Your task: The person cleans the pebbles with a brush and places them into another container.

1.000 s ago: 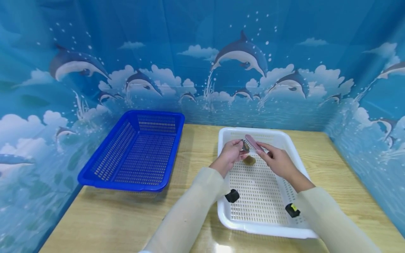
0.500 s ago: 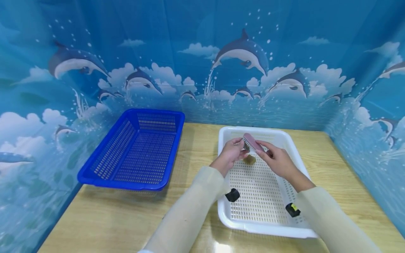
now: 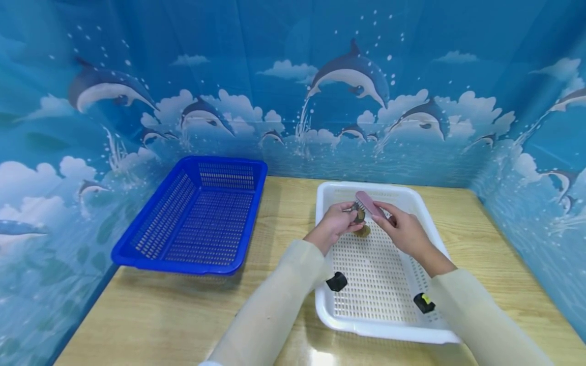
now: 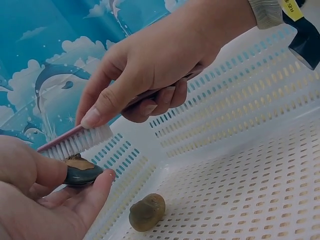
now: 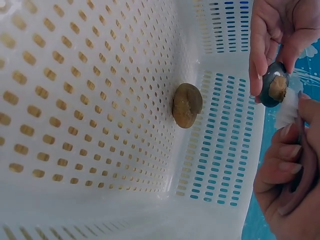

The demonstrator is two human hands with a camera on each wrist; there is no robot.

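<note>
Pinching the dark object over the white basket, the left hand held it against the pink brush, which the right hand gripped, long axis slanting toward the basket's far-left corner.

In the left wrist view, a yellow label on the black device beside the right sleeve bears small dark characters, tilted and too small to read for certain; in the head view no writing on it can be read
</note>
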